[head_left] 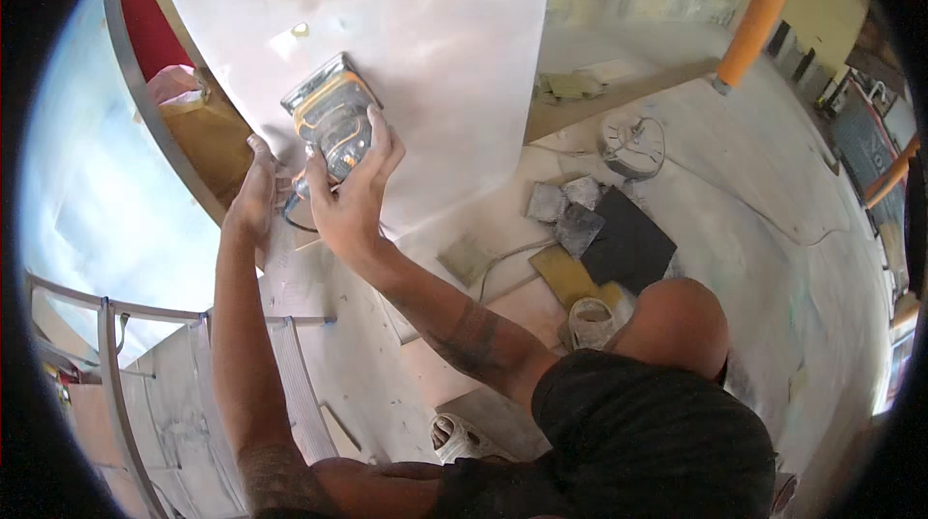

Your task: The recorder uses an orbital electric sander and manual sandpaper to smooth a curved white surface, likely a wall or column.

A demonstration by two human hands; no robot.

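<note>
My right hand (350,192) is wrapped round the body of a black and orange electric sander (333,118). The sander's flat rectangular pad is tilted against the face of a large, pale white-pink panel (445,55). Beside it, my left hand (257,190) grips the panel's lower left edge, with the thumb up and some fingers partly hidden. A dark cord (298,221) hangs from the sander's rear end, close to my left fingers. Near the top of the panel there is a small hole with a yellowish patch (300,30).
Several worn sanding sheets (580,229), a black sheet (630,241) and a round dusty cord reel (633,144) lie on the dusty floor. An orange post (764,12) rises at the far right. A metal frame (118,403) stands at lower left, and my sandalled feet (462,437) are below.
</note>
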